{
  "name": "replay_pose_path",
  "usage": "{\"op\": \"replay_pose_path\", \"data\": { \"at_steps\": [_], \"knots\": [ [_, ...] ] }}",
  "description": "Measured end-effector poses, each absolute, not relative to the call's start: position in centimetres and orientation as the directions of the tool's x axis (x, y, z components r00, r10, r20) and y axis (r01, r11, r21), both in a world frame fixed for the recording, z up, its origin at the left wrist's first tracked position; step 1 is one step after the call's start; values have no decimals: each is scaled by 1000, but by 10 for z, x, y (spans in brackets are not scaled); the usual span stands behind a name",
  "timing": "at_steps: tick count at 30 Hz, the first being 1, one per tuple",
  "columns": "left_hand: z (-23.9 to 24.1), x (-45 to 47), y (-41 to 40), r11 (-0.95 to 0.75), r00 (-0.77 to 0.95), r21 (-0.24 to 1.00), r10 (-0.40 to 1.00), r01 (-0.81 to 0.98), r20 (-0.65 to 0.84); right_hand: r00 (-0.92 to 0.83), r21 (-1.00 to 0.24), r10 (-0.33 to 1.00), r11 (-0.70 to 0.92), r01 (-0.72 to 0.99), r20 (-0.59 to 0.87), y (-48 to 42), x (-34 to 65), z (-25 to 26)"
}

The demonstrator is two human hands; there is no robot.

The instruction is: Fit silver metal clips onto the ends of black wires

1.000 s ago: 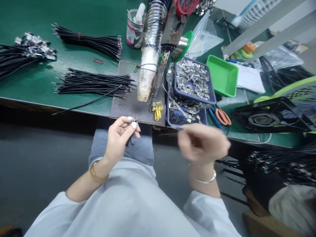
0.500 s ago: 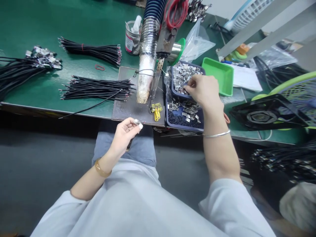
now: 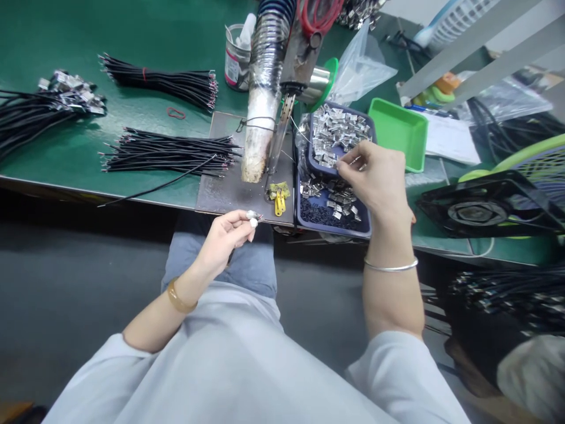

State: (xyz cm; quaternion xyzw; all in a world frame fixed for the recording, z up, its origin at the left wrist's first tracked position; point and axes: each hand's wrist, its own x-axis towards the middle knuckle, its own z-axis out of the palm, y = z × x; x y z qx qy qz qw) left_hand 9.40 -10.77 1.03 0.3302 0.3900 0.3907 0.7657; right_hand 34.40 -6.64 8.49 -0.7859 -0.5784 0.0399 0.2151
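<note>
My left hand [image 3: 225, 238] hovers over my lap just below the bench edge, thumb and fingers pinched on a small metal part [image 3: 252, 216] with a black wire end. My right hand [image 3: 377, 179] rests over a dark blue tray [image 3: 366, 126] heaped with small silver metal clips [image 3: 338, 129], its fingertips pinched on one clip at the pile's near edge. A second blue tray [image 3: 329, 221] below it holds more clips and tiny black pieces.
Bundles of black wires [image 3: 170, 153] lie on the green bench [image 3: 66, 35] to the left. A foil-wrapped tool on a grey plate [image 3: 225, 188], yellow clip [image 3: 279, 200], green tray [image 3: 397, 132], tin can [image 3: 236, 56] and black fan [image 3: 485, 209] surround the trays.
My right hand rose from above my lap to the clip tray, then drew back slightly toward me with fingers pinched. My left hand stayed near the bench edge.
</note>
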Motion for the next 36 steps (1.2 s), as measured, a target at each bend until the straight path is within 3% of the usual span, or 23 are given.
{"op": "replay_pose_path", "data": {
  "at_steps": [6,14,17,20,22,26,31,36],
  "knots": [
    [11,94,-107,485,386,809,852,-331,-353,375,-430,918,-288,856,132,-71,342,87],
    [17,93,-106,485,414,806,846,-339,-335,368,-380,921,-296,876,130,-75,342,85],
    [17,94,-104,473,406,818,852,-327,-330,331,-385,869,-182,905,368,-82,343,78],
    [17,96,-102,447,396,838,863,-312,-314,262,-413,657,83,907,707,-100,332,71],
    [18,99,-101,407,384,859,880,-310,-279,306,-493,532,254,832,790,-115,314,65],
    [21,106,-103,280,341,905,925,-319,-166,369,-738,695,347,578,616,-142,270,47],
    [18,111,-107,158,299,946,952,-281,-70,289,-841,838,312,442,462,-147,245,21],
    [13,111,-111,69,286,967,958,-245,4,255,-901,894,277,333,369,-144,246,15]
  ]
}}
